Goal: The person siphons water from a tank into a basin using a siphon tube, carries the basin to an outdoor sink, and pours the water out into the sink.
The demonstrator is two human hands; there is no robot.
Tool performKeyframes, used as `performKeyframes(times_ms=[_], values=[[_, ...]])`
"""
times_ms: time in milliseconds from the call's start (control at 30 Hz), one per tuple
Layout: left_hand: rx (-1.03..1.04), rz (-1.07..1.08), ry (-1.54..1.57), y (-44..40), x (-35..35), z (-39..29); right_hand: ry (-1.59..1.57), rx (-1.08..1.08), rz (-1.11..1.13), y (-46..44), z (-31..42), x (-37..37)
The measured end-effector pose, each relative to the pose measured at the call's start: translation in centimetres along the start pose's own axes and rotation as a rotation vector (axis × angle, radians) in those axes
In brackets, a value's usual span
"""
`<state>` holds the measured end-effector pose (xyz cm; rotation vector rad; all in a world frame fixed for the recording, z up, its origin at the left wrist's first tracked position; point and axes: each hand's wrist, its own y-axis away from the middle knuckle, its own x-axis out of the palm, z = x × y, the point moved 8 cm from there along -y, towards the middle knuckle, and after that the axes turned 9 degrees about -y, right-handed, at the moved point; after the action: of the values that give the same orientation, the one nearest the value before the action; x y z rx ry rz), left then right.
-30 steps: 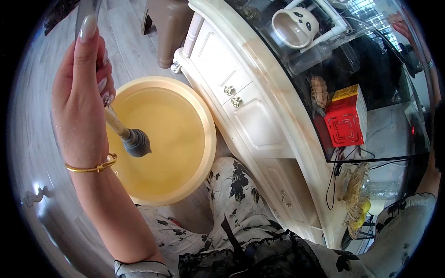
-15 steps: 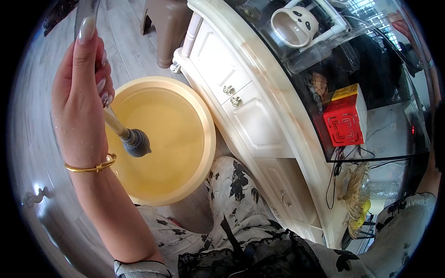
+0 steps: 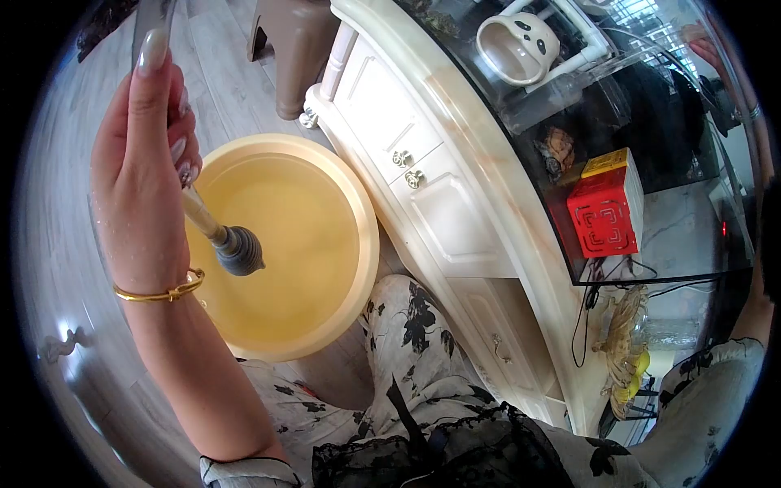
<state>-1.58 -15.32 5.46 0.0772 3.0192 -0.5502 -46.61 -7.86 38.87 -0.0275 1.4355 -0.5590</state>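
My left hand, with a gold bangle at the wrist, is closed around a clear tube. The tube runs out above my thumb; below my fingers a yellowish length ends in a grey ribbed tip. That tip hangs over a round cream basin holding yellowish water. At the far right edge, my right hand is by the upper side of a glass tank. Only some of its fingers show, small and unclear, so its grip cannot be made out.
Inside the tank are a white panda-faced bowl, white pipes, a brown turtle-like shape and a red box. The tank stands on a white cabinet. A brown stool is behind the basin. Cables hang below the tank.
Both hands, the tube and the basin stay in nearly the same place. The brown turtle-like shape in the tank has shifted slightly.
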Motion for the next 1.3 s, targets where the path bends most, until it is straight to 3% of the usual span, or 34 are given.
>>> performKeyframes(times_ms=[1300], values=[[-0.021,0.001,0.021,0.1,0.0,-0.2,-0.128,0.021,-0.021,0.5,0.9,-0.1]])
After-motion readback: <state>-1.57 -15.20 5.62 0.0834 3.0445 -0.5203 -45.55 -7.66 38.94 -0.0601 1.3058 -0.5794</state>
